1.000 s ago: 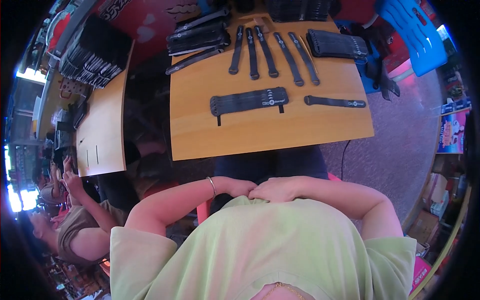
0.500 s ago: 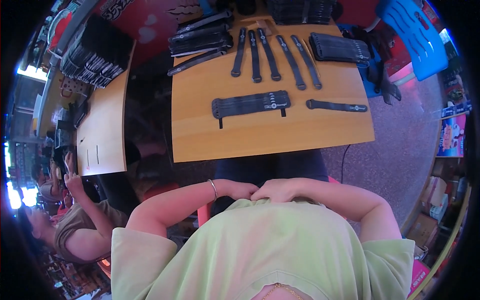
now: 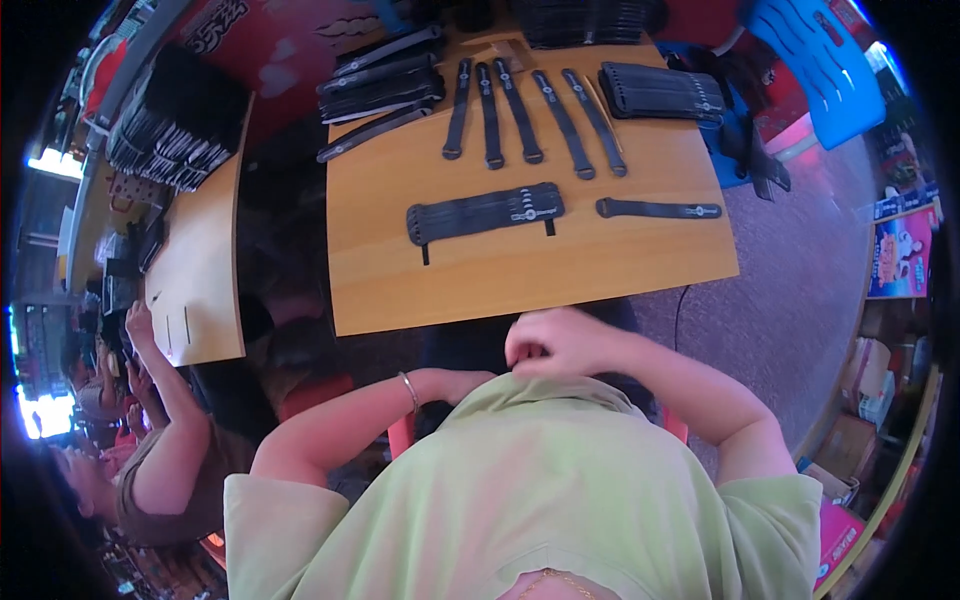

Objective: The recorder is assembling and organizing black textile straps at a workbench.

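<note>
My right hand (image 3: 560,342) is raised just above the hem of my light green shirt (image 3: 550,470), near the table's front edge. Its fingers are curled in; what they hold, if anything, is hidden. My left hand (image 3: 452,384), below a bracelet, rests at the shirt hem with its fingers out of sight behind the cloth. On the table (image 3: 450,300) lies a flat row of dark grey straps (image 3: 480,214) side by side, two short black tabs poking out below. To its right lies a single strap (image 3: 658,209). Neither hand touches the straps.
Several loose straps (image 3: 515,110) fan out farther back, between a strap pile (image 3: 385,85) and a strap bundle (image 3: 662,93). More dark stacks (image 3: 580,22) stand behind. At left, a person (image 3: 170,450) sits by another table (image 3: 205,270). A blue chair (image 3: 825,75) stands back right.
My right hand has lifted from the shirt hem toward the table and apart from my left hand. The left hand has slid slightly left behind the hem. The view has shifted a little.
</note>
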`<state>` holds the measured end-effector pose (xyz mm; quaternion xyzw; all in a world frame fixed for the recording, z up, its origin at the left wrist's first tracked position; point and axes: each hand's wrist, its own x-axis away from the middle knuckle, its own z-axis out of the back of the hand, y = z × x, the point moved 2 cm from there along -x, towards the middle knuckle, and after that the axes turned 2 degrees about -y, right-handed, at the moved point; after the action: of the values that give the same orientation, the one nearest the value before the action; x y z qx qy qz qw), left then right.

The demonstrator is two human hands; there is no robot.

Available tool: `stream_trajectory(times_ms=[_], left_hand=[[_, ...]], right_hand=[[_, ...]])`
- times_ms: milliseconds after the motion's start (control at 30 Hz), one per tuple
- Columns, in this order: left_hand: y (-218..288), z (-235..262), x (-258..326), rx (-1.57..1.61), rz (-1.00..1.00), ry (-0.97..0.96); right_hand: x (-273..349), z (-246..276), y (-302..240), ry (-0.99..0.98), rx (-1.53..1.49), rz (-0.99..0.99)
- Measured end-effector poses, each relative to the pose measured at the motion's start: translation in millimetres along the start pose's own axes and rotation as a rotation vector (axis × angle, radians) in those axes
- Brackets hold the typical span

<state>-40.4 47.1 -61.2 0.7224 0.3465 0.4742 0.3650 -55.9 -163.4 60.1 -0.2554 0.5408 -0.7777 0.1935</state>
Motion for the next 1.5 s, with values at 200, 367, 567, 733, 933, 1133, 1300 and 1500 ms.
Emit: stream_trajectory(times_ms=[200,367,567,733,933,1133,1300,1500], left_hand=[[40,18,26,-0.04,0.103,0.181],[90,15,44,0.131,-0.028,0.258],[92,-2,44,0.033,0.063,0.241],[71,17,67,-0.46,0.173,0.398],[166,24,80,-0.138,-0.229,1.08],[156,39,75,0.089,-0.425,1.201],[127,54,84,0.225,-0.252,1.236],[123,76,83,0.182,-0.396,1.314]], right_hand=[[56,107,33,0.841,0.754,-0.096],[93,129,64,0.902,1.014,-0.365],[93,126,59,0.775,0.634,-0.495],[80,116,40,0.806,0.604,-0.291],[20,78,-18,0.568,0.326,-0.041],[-26,55,-35,0.372,0.361,-0.074],[-24,66,-9,0.369,0.251,-0.051],[-11,90,24,0.582,-0.199,-0.274]])
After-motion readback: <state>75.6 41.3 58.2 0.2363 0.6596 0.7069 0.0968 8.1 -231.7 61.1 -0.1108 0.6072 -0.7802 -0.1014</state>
